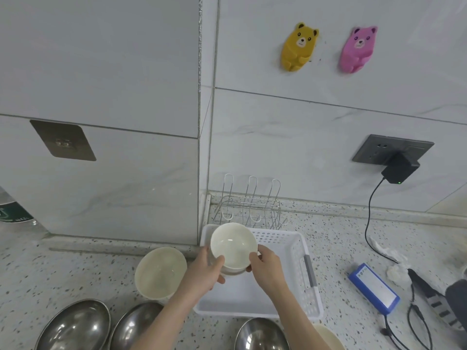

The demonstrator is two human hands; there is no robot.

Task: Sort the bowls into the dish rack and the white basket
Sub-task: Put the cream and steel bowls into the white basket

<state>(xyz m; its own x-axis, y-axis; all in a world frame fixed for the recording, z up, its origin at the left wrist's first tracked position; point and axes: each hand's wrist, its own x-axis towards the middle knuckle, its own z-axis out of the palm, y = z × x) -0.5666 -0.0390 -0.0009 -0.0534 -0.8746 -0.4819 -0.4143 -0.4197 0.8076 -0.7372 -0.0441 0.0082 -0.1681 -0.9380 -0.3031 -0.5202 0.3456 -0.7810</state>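
Both hands hold a white bowl [233, 245] over the white basket [290, 245], above its back-left corner. The bowl is tilted, mouth facing the camera. A second white rim shows right under it, so it may be two bowls nested; can't tell for sure.

Left hand [207, 270]: thumb hooked over the near-left rim, remaining fingers curled under the base, grasping the bowl. Right hand [265, 267]: thumb over the near-right rim, fingers wrapped behind, also grasping the bowl.

The basket sits on the speckled counter [75, 269], and the part of its floor that shows is bare. The wire dish rack [249, 205] stands just behind the basket, against the wall, with no dishes showing in it.

A larger cream bowl [160, 272] stands upright on the counter just left of the basket. In front of the basket are three steel bowls: one [75, 324] far left, one [135, 324] front-left, partly behind the left forearm, and one [261, 334] directly in front, touching or nearly touching the basket's front wall. Another cream bowl rim [328, 337] pokes out front-right, mostly hidden by the right forearm.

Right of the basket: a blue box [374, 289] with cables. Above that on the wall, an outlet [379, 150] with a black adapter [399, 170] plugged in. Yellow [299, 46] and pink [357, 49] bear hooks are high on the wall.
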